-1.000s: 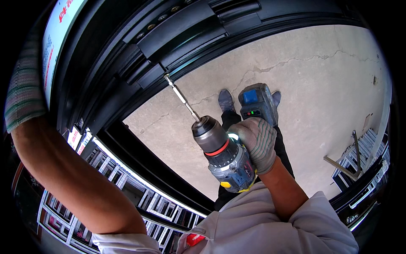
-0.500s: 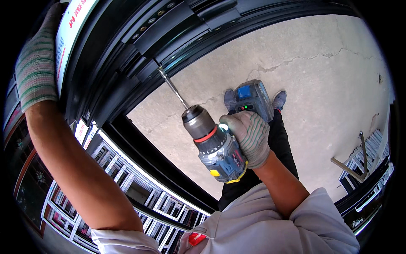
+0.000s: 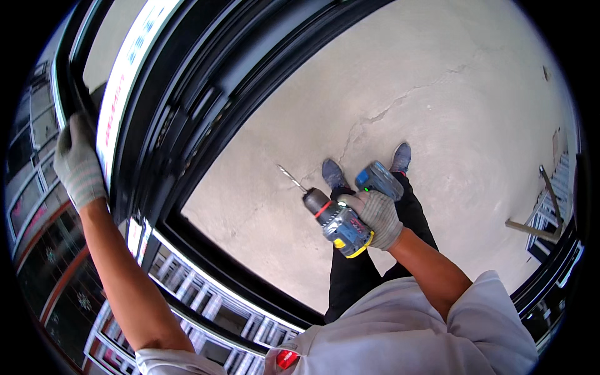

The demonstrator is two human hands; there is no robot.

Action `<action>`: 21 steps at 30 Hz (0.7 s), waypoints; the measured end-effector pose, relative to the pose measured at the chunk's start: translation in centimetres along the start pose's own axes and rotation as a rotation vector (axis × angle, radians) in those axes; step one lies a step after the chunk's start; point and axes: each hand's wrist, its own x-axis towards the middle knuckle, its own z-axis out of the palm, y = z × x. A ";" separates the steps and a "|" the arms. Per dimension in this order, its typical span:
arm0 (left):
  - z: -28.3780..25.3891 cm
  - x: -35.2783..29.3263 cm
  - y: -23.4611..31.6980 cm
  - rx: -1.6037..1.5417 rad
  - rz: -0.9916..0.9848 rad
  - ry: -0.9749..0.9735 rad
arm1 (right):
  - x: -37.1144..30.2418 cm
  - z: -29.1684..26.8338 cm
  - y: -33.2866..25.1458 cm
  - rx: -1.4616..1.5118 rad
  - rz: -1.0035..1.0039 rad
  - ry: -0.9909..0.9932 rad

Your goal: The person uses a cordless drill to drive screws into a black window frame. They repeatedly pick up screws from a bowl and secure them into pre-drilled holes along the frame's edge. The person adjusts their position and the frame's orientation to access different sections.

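Observation:
My right hand [image 3: 378, 217], in a striped knit glove, is wrapped round the handle of a cordless drill [image 3: 347, 232]. The drill has a blue-grey body, yellow trim, a red ring and a battery at its base. Its long drill bit [image 3: 291, 177] points up and left over the floor, apart from any metal. My left hand [image 3: 81, 167], gloved alike, grips the outer edge of a large black metal frame [image 3: 206, 81] on the left; its fingertips are partly hidden. White printed film [image 3: 128, 75] runs along the frame beside that hand.
Pale concrete floor [image 3: 456, 156] with a crack stretches ahead and right, with my shoes [image 3: 332, 172] on it. White metal gratings [image 3: 200, 294] lie lower left, past the frame's near bar [image 3: 231, 269]. An angled metal piece [image 3: 544, 231] and slatted panels are at the right.
The drill has come back toward my body and right, and its bit has left the black frame. My left hand has slid nearer along the frame's edge. The view has shifted.

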 end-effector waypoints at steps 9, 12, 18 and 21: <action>3.9 -0.2 16.8 -0.295 0.134 0.001 | -12.4 -3.8 14.5 -0.092 0.477 -0.210; 6.0 0.7 23.4 -0.277 0.191 -0.017 | -16.0 -3.7 18.5 -0.083 0.639 -0.282; 9.6 3.2 29.1 -0.154 0.249 0.044 | -19.4 -4.0 22.2 -0.079 0.737 -0.289; 9.3 3.5 29.5 0.018 0.258 0.026 | -20.2 -2.9 23.6 -0.026 0.702 -0.247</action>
